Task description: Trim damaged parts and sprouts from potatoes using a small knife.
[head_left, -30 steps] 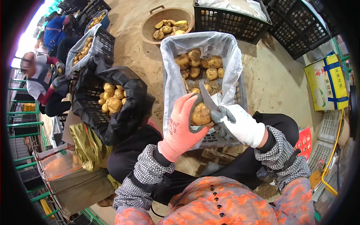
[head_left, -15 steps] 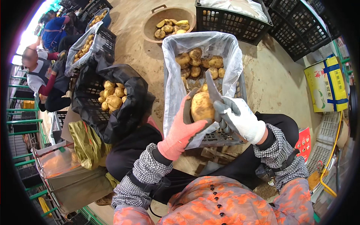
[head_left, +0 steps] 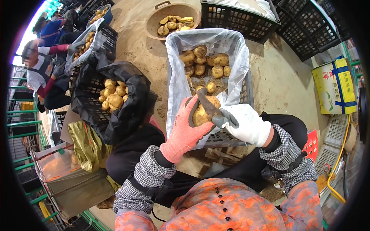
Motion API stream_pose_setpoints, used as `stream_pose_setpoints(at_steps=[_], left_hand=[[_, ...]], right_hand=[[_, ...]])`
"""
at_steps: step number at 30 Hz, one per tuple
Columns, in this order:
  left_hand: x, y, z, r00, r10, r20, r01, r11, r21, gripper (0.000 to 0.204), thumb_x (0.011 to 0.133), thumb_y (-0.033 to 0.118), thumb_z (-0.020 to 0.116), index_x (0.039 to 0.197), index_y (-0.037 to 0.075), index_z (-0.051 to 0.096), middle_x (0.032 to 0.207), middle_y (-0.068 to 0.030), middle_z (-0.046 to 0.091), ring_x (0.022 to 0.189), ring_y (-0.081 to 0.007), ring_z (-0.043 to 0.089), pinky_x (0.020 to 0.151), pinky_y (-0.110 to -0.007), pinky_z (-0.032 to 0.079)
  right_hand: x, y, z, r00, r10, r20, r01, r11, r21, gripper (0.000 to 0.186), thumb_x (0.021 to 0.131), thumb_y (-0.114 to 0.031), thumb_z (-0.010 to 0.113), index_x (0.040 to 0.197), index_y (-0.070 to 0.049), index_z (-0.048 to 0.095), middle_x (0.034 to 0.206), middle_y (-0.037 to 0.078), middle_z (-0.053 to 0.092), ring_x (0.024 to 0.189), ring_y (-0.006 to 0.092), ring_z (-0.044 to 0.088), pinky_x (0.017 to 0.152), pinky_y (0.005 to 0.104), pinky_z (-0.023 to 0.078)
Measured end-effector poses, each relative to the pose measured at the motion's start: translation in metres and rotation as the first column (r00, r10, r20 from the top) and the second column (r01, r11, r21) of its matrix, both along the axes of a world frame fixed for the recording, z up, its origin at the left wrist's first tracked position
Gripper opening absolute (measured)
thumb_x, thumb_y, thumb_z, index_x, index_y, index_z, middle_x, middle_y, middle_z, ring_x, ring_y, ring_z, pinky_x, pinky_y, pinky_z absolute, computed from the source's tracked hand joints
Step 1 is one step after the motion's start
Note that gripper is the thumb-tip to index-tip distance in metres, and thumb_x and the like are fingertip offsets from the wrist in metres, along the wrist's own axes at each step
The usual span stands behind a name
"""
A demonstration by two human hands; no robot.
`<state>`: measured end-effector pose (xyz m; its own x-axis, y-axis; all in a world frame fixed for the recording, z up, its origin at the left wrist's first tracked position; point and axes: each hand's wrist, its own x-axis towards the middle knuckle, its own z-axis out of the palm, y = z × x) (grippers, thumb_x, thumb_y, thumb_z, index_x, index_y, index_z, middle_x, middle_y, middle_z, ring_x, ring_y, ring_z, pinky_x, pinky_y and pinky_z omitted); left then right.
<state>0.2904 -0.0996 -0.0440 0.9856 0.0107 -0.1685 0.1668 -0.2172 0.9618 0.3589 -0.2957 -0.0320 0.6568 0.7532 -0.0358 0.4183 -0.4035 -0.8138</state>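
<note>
My left hand (head_left: 187, 127), in a pink glove with a grey palm, is wrapped round a large brown-skinned potato (head_left: 202, 116). In my right hand (head_left: 244, 124), gloved in white with grey fingers, is a knife (head_left: 208, 103). Its dark, dull blade lies slantwise across the upper part of the potato, tip toward the far left. Both hands are over the near end of a crate lined with translucent white plastic (head_left: 172, 73). Inside the crate lie several loose potatoes (head_left: 200, 59), mostly toward its far end.
Left of me stands a crate with a black liner (head_left: 133, 115) holding potatoes. A brown basin (head_left: 150, 23) with cut potatoes sits beyond. Black crates (head_left: 239, 25) are at the far right, a yellow box (head_left: 334, 86) right. Another person (head_left: 42, 77) works at the far left.
The knife has swung from upright beside the potato to lying across it. A small potato behind it now shows more clearly. The person at left has stretched an arm toward a crate.
</note>
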Motion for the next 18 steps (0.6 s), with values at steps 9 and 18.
stream_pose_setpoints(at_steps=[9,18], left_hand=[[0.003,-0.006,0.002,0.993,0.018,-0.121,-0.107,0.595,-0.796,0.053,0.099,0.032,0.049,0.142,0.004,0.035,0.132,-0.013,0.049,0.118,-0.0199,0.054,0.102,-0.033,0.043],[0.002,-0.001,-0.015,0.988,0.101,0.118,-0.069,0.966,-0.248,0.047,0.104,0.033,0.036,0.138,0.001,0.04,0.129,-0.0112,0.053,0.115,-0.0187,0.056,0.097,-0.034,0.047]], right_hand=[[0.002,0.001,0.007,0.852,-0.17,-0.495,0.216,0.976,0.036,0.027,0.095,-0.028,0.051,0.097,-0.002,0.059,0.07,0.006,0.061,0.061,0.0142,0.059,0.056,0.0298,0.046],[-0.005,0.008,-0.001,0.928,-0.124,-0.351,0.129,0.992,-0.01,0.027,0.092,-0.028,0.055,0.093,-0.001,0.06,0.072,0.013,0.062,0.066,0.0292,0.061,0.061,0.0387,0.047]])
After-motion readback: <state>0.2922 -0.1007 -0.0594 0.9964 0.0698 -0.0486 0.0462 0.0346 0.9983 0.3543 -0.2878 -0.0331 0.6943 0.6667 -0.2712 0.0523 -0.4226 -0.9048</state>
